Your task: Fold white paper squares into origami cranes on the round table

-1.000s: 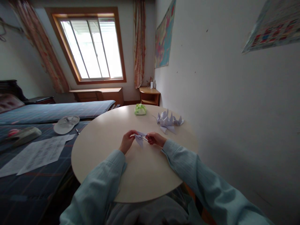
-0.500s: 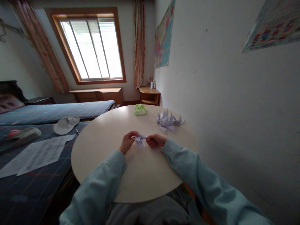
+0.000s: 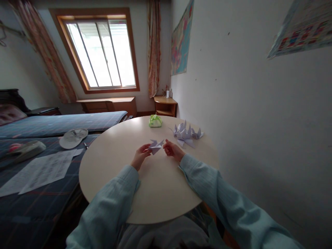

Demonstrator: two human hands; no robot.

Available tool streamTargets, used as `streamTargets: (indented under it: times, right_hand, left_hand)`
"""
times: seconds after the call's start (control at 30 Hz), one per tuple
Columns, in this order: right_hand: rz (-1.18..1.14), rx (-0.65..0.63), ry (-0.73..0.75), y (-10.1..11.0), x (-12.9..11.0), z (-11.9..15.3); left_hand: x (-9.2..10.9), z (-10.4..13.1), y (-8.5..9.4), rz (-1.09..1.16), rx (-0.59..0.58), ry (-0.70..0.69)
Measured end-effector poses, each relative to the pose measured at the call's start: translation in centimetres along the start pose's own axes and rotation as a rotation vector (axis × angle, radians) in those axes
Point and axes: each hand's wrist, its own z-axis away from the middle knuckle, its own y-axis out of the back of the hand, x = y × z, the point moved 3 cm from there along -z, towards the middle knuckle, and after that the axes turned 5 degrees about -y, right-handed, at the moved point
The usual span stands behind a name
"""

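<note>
A folded white paper crane [image 3: 155, 148] is held just above the round table [image 3: 111, 186]. My left hand [image 3: 142, 155] pinches its left side between thumb and fingers. At the crane's right point is my right hand [image 3: 173, 150], its fingers curled and the fingertips closed at that pointed end. How firmly they grip the tip is hard to see. Farther back on the right, several more white paper cranes [image 3: 184, 133] lie bunched together on the table.
A green and white tissue pack [image 3: 155, 121] sits at the table's far edge. To the left, a bed [image 3: 52, 207] carries printed sheets [image 3: 44, 171], a white cap [image 3: 73, 138] and a pen [image 3: 85, 145]. A bare wall [image 3: 246, 121] runs along the right.
The crane has been turned and lifted slightly, so its points now face upward instead of down. My right hand's fingertips have risen a little with its right tip.
</note>
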Motion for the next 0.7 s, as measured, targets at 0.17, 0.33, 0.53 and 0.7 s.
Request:
streamTargets:
  times: [0.17, 0.33, 0.53, 0.7]
  right_hand:
    - [-0.011, 0.128, 0.18, 0.26, -0.64, 0.14]
    - [0.036, 0.168, 0.227, 0.33, -0.27, -0.13]
    - [0.1, 0.23, 0.258, 0.8, -0.17, -0.49]
    - [0.147, 0.235, 0.262, 0.75, -0.29, -0.35]
  left_hand:
    - [0.46, 0.38, -0.21, -0.031, 0.017, 0.031]
    - [0.77, 0.71, -0.58, -0.029, -0.004, 0.042]
    - [0.62, 0.79, -0.69, -0.048, -0.045, 0.028]
    - [0.43, 0.95, -0.8, -0.061, -0.105, 0.043]
